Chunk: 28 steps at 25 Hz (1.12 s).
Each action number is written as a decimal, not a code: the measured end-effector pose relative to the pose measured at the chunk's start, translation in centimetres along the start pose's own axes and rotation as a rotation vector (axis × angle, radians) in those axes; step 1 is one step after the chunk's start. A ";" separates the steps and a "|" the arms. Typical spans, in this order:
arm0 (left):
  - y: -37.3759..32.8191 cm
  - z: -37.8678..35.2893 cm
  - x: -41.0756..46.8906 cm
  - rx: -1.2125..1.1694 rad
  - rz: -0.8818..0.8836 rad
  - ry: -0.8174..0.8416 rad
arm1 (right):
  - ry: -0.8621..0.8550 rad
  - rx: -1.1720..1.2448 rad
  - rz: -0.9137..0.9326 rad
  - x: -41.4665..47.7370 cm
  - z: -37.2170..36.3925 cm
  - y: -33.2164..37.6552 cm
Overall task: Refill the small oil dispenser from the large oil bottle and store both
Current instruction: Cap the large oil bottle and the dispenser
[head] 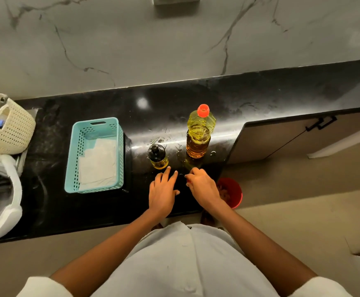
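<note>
The large oil bottle [198,133], clear plastic with yellow oil and a red cap, stands upright on the black counter [174,99]. To its left stands the small oil dispenser [158,157], a short glass bottle with a black top and a little oil inside. My left hand [163,189] lies flat on the counter, fingers straight, its fingertips just below the dispenser's base. My right hand [201,185] rests beside it with loosely curled fingers, just in front of the large bottle's base, holding nothing that I can see.
A turquoise perforated basket [76,151] lined with white paper sits left of the dispenser. A cream woven basket [14,129] and a white container [9,189] stand at the far left. A red bucket [234,194] is on the floor under the counter's right corner. Small oil smears lie around the bottles.
</note>
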<state>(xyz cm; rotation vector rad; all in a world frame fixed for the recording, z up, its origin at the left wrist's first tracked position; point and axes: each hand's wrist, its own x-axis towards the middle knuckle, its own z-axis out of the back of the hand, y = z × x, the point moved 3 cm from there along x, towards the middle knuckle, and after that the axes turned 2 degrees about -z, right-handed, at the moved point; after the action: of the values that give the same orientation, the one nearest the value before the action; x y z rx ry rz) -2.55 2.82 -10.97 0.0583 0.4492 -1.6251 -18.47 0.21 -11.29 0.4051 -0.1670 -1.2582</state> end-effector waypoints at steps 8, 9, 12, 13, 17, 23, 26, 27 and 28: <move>-2.5 2.3 0.7 -0.349 0.018 -0.031 | -0.315 0.611 -0.175 -1.4 4.2 -1.4; -3.5 3.3 1.2 -0.476 0.004 -0.052 | -0.397 0.733 -0.235 -1.7 5.7 -1.7; -6.3 7.5 3.3 -0.769 -0.008 -0.159 | -0.576 1.081 -0.401 -1.7 11.5 -2.7; -7.2 9.1 4.2 -0.835 -0.011 -0.191 | -0.608 1.173 -0.400 -1.2 13.8 -2.7; -9.0 13.1 7.5 -0.906 -0.090 -0.293 | -0.628 1.127 -0.196 1.8 22.4 -1.4; -9.2 13.4 8.8 -0.919 -0.176 -0.368 | -0.518 0.536 0.092 6.0 25.1 -0.1; -9.4 13.7 8.7 -0.924 -0.187 -0.376 | -0.443 0.363 0.242 7.0 25.0 0.2; -9.5 13.8 8.6 -0.923 -0.186 -0.379 | -0.423 0.318 0.277 7.3 24.8 0.4; -9.6 13.7 8.6 -0.921 -0.188 -0.382 | -0.415 0.271 0.300 7.5 24.6 0.5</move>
<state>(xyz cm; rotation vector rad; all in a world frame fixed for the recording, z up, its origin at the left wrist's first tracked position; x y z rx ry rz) -9.69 -9.35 1.49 -0.9888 0.8756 -1.4251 -24.15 -11.82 10.74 0.3315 -0.7314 -1.0107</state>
